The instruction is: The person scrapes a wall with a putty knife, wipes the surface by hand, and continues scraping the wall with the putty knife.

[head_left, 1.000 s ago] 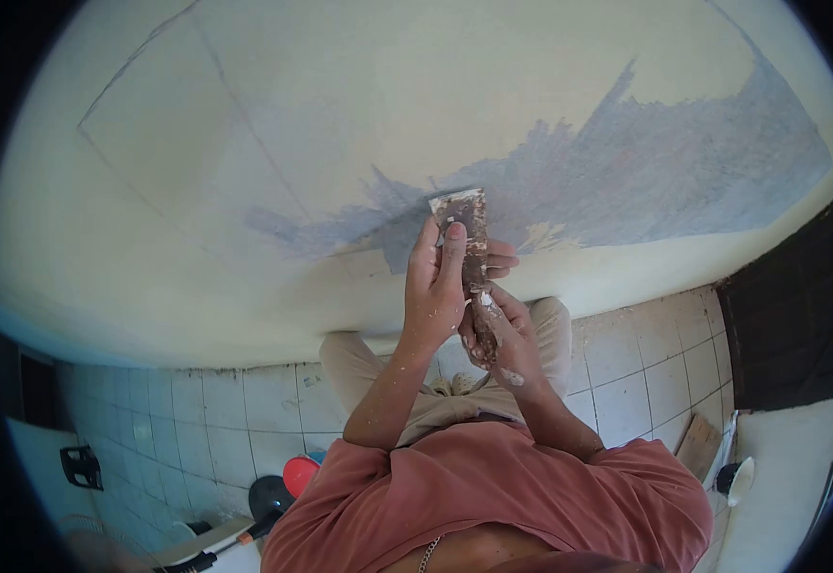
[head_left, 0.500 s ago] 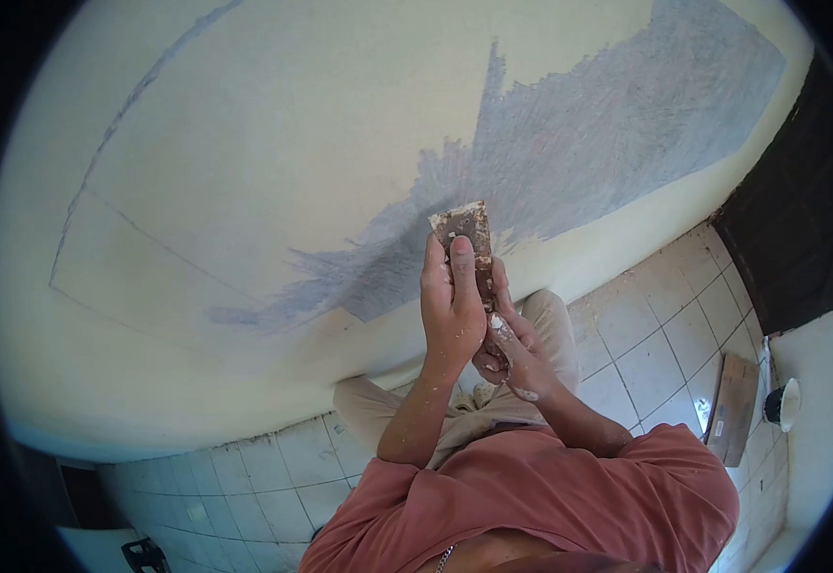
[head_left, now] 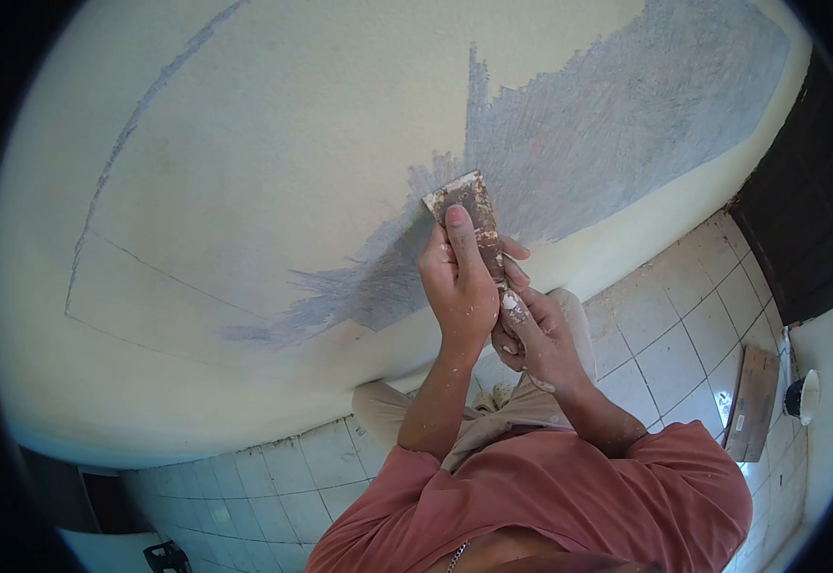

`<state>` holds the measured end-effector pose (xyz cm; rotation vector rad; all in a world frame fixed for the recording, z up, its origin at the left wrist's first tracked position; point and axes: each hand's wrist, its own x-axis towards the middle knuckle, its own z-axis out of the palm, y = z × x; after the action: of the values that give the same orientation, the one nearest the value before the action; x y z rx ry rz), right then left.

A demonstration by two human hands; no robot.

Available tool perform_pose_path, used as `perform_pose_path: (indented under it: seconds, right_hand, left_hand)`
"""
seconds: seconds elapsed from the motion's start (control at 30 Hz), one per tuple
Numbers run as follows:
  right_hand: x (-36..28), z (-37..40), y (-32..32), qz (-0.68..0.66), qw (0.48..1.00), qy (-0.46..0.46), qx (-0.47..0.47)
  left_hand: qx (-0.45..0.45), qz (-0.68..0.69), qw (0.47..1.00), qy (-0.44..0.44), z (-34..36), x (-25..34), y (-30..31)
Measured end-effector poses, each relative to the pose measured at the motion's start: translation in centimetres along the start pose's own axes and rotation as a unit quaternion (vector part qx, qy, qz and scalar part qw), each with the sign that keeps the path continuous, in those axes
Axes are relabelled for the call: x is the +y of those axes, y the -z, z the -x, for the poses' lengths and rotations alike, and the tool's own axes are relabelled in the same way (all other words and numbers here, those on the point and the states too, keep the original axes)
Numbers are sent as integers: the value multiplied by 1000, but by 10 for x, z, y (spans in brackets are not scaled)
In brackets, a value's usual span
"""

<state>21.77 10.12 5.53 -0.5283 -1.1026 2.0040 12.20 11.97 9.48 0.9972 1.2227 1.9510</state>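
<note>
A scraper [head_left: 481, 212] with a worn, rust-and-paint-stained blade points up the wall, overlapping the edge of a grey, rough patch [head_left: 617, 134] in the cream paint. My left hand [head_left: 464, 294] grips the blade's side, its thumb lying along the flat face. Lower down, my right hand [head_left: 540, 342] is wrapped around the handle, which is mostly hidden by the fingers. White flecks of paint cling to both hands and forearms. The blade casts a shadow on the wall [head_left: 273, 124] to its lower left.
Thin grey lines mark the wall at left. My bent knees are close to its foot, over a tiled floor [head_left: 688, 334]. At right are a dark door [head_left: 803, 201], a wooden board [head_left: 753, 406] and a black-and-white bucket [head_left: 803, 396]. A black object [head_left: 166, 557] lies at bottom left.
The scraper and both hands have shifted a little farther up in view, the blade tilting slightly more. Some right-hand fingers now stick out past the blade's side. The camera view has moved slightly.
</note>
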Motion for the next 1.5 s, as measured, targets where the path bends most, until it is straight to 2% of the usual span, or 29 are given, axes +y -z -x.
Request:
perform_pose_path:
  seconds: [0.13,0.23,0.67,0.87,0.97,1.07,1.17,1.3,1.43,1.5]
  right_hand:
    - [-12,-6,-6,26,999,10,-23]
    - [-15,3,-7,16,999,-14,-25]
    - [-13,2,-16,-21,1000,-10,5]
    - [-19,2,-16,6,1000,-2,10]
    - [-22,-2,-15,7,1000,6,2]
    - [-33,-6,-23,-7,1000,7,12]
    - [-24,0,-20,-9,1000,-15,2]
    - [-18,-1,-18,-16,999,-34,20]
    - [-23,1,-20,23,999,-12,21]
    - [-24,2,-20,-10,999,-28,14]
  left_hand:
    - [20,-17,999,-22,-5,14,-6]
    - [19,-36,999,-28,-5,9,-3]
    - [-2,-20,1000,7,-4,21,-7]
    - [8,-35,999,-12,-9,26,-13]
    - [-2,-74,995,-62,-12,12,-8]
    - [-3,-30,999,-34,-20,49,-22]
    - [1,-72,997,-25,-6,18,-5]
    - [-1,-57,998,-15,-11,26,-9]
    - [-1,-46,999,-25,-15,27,-10]
    - [3,-33,999,-12,-13,28,-12]
